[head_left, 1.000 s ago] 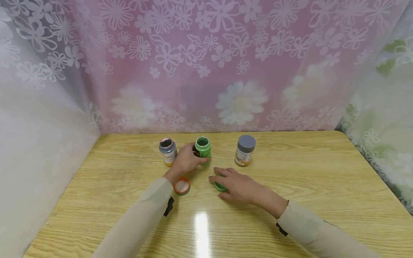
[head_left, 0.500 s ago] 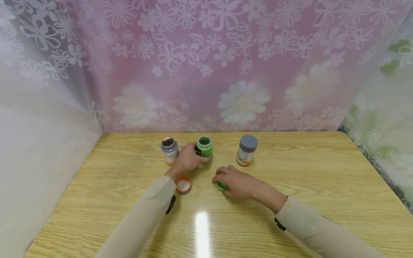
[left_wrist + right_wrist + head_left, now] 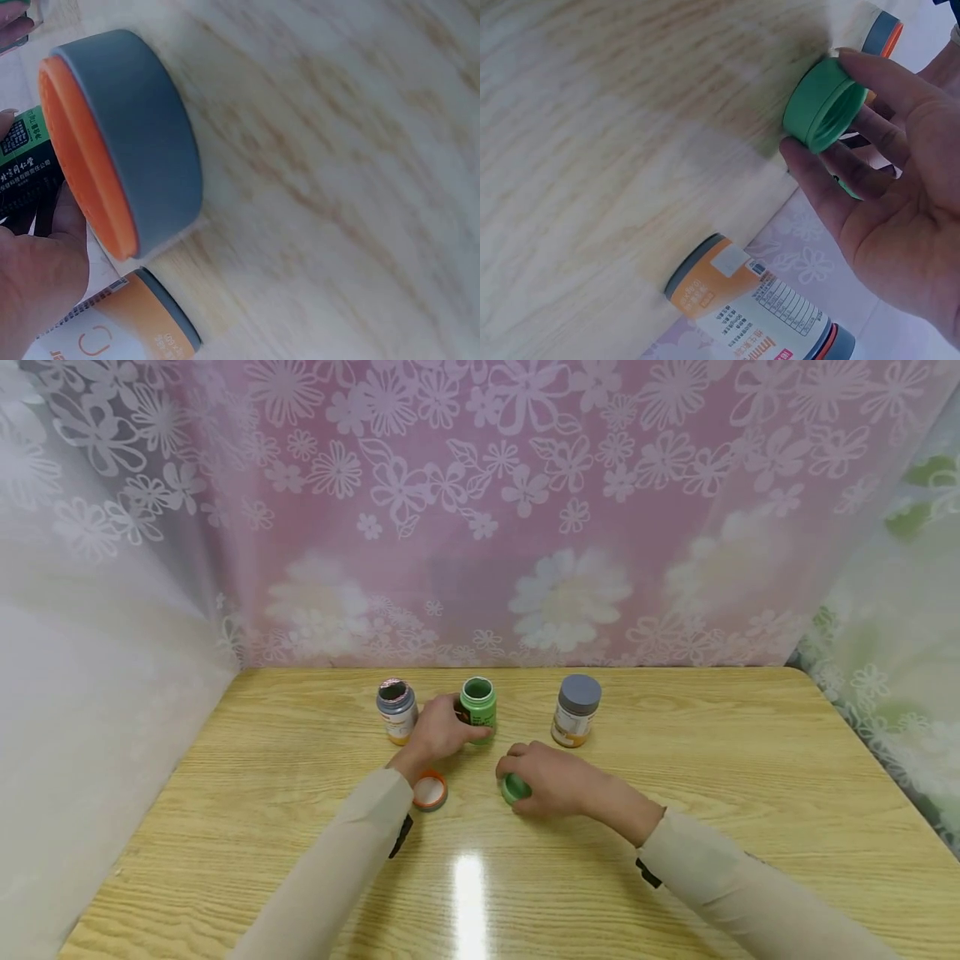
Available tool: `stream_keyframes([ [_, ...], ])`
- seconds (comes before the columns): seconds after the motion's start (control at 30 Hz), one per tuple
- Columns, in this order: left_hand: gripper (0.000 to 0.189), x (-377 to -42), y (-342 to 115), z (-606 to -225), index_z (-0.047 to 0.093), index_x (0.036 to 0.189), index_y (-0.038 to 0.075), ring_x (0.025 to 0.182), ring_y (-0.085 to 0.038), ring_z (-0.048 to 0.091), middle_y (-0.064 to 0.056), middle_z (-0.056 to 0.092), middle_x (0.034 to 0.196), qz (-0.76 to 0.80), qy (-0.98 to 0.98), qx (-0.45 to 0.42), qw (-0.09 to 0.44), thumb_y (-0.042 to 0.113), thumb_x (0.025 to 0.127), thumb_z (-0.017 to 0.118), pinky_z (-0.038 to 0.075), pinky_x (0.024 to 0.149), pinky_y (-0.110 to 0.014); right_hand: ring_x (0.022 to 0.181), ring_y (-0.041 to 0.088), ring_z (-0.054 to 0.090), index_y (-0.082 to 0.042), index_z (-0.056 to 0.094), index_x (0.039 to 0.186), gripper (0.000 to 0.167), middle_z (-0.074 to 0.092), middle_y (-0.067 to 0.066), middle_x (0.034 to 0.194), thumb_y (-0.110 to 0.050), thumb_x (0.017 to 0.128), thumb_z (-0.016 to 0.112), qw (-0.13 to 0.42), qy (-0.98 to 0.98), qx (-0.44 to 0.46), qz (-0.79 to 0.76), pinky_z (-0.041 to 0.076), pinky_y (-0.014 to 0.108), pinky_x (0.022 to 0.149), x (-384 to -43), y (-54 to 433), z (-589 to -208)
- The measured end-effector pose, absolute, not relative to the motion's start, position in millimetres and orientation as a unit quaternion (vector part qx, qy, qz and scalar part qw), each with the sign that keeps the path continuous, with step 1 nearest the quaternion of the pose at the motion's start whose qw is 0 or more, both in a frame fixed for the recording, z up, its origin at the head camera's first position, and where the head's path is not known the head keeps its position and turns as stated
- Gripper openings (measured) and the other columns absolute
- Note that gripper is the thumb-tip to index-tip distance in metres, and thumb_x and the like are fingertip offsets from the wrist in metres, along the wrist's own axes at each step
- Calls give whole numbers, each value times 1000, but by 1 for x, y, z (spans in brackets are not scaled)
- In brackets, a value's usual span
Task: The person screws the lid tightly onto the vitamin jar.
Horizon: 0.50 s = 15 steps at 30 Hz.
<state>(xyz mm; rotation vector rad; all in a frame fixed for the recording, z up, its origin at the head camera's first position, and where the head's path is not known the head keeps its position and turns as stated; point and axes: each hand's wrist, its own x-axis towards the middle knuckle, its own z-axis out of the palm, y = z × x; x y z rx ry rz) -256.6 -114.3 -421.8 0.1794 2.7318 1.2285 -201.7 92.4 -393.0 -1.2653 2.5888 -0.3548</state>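
My left hand (image 3: pixel 441 729) grips an open green bottle (image 3: pixel 483 714) standing at mid table, its thumb across the near side. In the left wrist view the bottle's black-and-green label (image 3: pixel 30 161) shows beyond a lid. My right hand (image 3: pixel 555 779) pinches a green lid (image 3: pixel 514 790) at the table, nearer to me than the bottle. The right wrist view shows the thumb on one side of this green lid (image 3: pixel 814 101) and a finger on the other, its hollow side facing the palm.
Left of the bottle stands an uncapped grey-necked jar (image 3: pixel 397 714). A capped jar with a grey lid (image 3: pixel 576 714) is to the right. Beside my left wrist, a grey lid with an orange inner ring (image 3: pixel 430 792) lies hollow side up. A flowered curtain (image 3: pixel 480 568) hangs behind the table (image 3: pixel 712 752).
My right hand's fingers have drawn in around the green lid and now pinch it. The left hand keeps its grip on the green bottle. The head view has shifted slightly.
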Motion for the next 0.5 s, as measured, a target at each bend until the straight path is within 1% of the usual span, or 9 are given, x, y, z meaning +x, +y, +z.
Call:
stream_keyframes([
  [0.13, 50, -256, -113, -421, 62, 117, 8, 92, -18, 62, -4, 66, 104, 404, 910, 61, 68, 32, 78, 81, 51, 80, -33, 86, 18, 55, -13, 61, 109, 29, 58, 1, 99, -19, 84, 72, 134, 886, -423, -135, 46, 32, 72, -204, 93, -388],
  [0.27, 50, -255, -112, -421, 61, 117, 8, 91, -18, 63, -4, 66, 104, 399, 913, 58, 69, 32, 78, 81, 51, 79, -32, 84, 15, 54, -13, 60, 112, 30, 57, 0, 98, -24, 86, 71, 150, 887, -411, -149, 46, 32, 71, -206, 92, -377],
  [0.4, 50, -255, -113, -420, 61, 117, 7, 91, -18, 62, -4, 65, 105, 398, 913, 54, 70, 31, 78, 81, 51, 79, -33, 88, 16, 55, -10, 59, 116, 35, 58, 0, 104, -25, 87, 72, 152, 886, -404, -169, 46, 33, 74, -210, 93, -364],
  [0.5, 50, -255, -113, -419, 61, 118, 7, 92, -19, 62, -5, 65, 106, 399, 912, 56, 71, 29, 78, 81, 51, 80, -34, 97, 18, 56, -10, 58, 120, 38, 58, 2, 112, -25, 88, 71, 149, 886, -397, -186, 47, 35, 79, -213, 96, -353],
])
